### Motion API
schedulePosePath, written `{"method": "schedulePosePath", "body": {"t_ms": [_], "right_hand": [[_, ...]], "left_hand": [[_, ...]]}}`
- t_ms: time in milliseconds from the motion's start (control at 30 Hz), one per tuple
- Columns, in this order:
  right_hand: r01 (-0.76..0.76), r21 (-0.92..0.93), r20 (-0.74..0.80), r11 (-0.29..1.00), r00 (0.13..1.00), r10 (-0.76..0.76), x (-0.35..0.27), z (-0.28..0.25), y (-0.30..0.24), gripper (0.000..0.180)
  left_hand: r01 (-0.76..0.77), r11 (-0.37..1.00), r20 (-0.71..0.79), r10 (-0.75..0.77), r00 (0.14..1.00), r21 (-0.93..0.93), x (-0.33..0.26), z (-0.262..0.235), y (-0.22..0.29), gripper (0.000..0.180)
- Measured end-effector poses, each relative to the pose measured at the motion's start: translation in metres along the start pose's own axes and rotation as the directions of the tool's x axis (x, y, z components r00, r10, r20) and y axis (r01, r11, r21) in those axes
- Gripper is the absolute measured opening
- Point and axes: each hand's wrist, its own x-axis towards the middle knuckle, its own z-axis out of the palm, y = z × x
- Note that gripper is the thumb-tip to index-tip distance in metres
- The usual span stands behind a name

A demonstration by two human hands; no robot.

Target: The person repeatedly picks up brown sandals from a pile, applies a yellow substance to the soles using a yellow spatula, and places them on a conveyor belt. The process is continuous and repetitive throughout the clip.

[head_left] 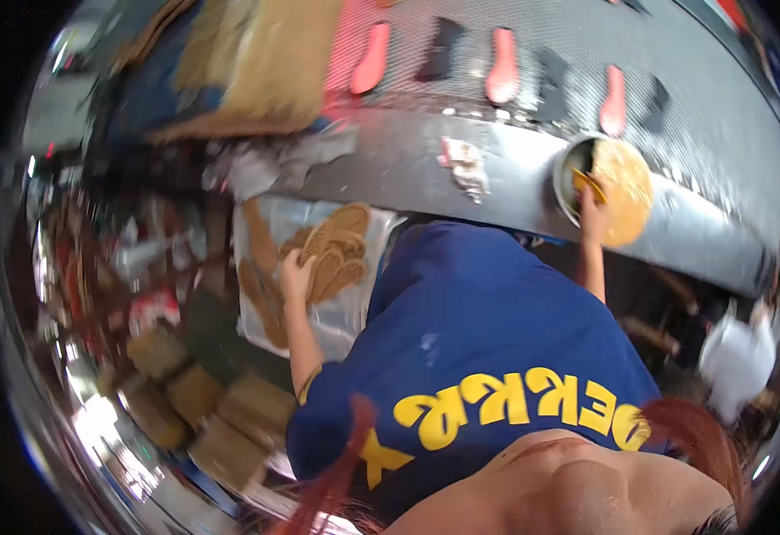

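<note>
My left hand [296, 272] reaches down to a stack of tan shoe soles [336, 250] lying on a clear plastic bag [270, 227], with its fingers curled over the edge of one sole. My right hand [593, 212] is stretched out to a round metal tin [566, 183] with yellowish glue [626, 187] and grips a yellow-handled brush [586, 181] at the tin's rim. My blue shirt with yellow lettering [488, 348] fills the middle of the view.
A grey mesh belt [586, 45] runs along the top and carries pink soles [370, 61] and black soles [439, 49]. A crumpled rag [464, 165] lies on the grey ledge. Brown boxes [229, 419] stand at lower left, and cardboard [265, 62] at upper left.
</note>
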Motion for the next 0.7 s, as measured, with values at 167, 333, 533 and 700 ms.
{"method": "schedulePosePath", "body": {"t_ms": [167, 333, 533, 700], "right_hand": [[0.19, -0.479, -0.093, 0.857, 0.96, -0.265, -0.014, 0.004, 0.007, 0.021], [0.196, -0.83, -0.083, 0.523, 0.882, -0.463, -0.011, 0.012, 0.03, 0.021], [0.209, -0.744, -0.111, 0.635, 0.898, -0.425, -0.01, 0.034, 0.034, 0.017], [-0.021, -0.263, -0.37, 0.965, 0.926, -0.081, -0.009, 0.031, 0.047, 0.019]], "left_hand": [[-0.186, 0.961, -0.156, 0.155, 0.975, -0.205, 0.077, 0.004, 0.095, 0.035], [-0.388, 0.846, -0.252, 0.312, 0.916, -0.365, 0.108, 0.043, 0.176, 0.023], [-0.396, 0.755, -0.289, 0.28, 0.915, -0.523, 0.125, 0.132, 0.173, 0.026], [-0.604, 0.748, -0.118, 0.598, 0.793, -0.273, 0.146, 0.153, 0.192, 0.026]]}}
